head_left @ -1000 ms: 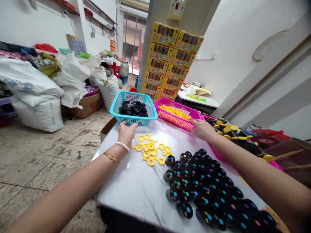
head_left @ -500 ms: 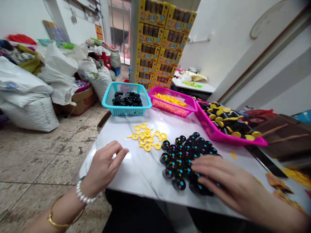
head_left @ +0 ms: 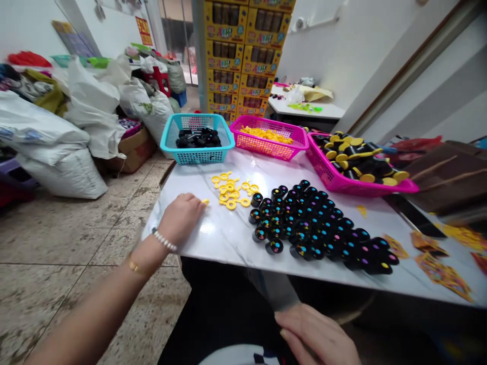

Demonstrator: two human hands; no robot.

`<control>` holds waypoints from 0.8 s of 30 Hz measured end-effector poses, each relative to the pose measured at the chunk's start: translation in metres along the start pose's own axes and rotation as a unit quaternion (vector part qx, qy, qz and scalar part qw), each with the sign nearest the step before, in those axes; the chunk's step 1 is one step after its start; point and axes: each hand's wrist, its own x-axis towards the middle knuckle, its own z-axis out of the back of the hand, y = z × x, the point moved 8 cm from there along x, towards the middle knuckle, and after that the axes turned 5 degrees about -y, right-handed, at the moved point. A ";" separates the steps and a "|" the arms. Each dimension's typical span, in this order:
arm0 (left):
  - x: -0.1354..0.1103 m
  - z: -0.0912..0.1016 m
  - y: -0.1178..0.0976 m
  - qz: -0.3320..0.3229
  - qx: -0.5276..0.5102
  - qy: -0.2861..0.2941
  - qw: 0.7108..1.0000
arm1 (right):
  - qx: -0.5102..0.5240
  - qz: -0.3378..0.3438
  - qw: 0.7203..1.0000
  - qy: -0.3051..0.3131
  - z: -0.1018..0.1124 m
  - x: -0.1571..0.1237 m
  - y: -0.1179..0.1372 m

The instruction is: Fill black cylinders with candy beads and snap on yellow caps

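My left hand [head_left: 182, 217] rests on the table's left side, fingertips closed on a small yellow ring with a tab [head_left: 205, 202]. Just right of it lies a loose group of similar yellow rings [head_left: 231, 188]. Below the table's front edge, over my lap, is my right hand [head_left: 321, 334]. Its thumb and fingers are close together; whatever may be between them is too hidden to make out. Several short black cylinders [head_left: 304, 223] with coloured dots on their tops stand packed together on the table's middle and right.
Along the back stand a turquoise basket [head_left: 198, 158] of black parts, a pink basket [head_left: 266, 148] of yellow rings and another pink basket [head_left: 342, 183] of black-and-yellow pieces. A dark phone-like slab [head_left: 414, 215] and orange wrappers [head_left: 443, 274] lie right. White sacks [head_left: 68, 167] fill the left.
My left hand has reached forward and right and taken hold of a yellow ring. My right hand has left the black cylinders and dropped below the table edge. The view has shifted.
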 end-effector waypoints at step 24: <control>-0.047 0.000 -0.124 0.123 -0.320 -0.010 0.939 | 0.267 -0.397 0.878 -0.030 -0.036 -0.027 -0.055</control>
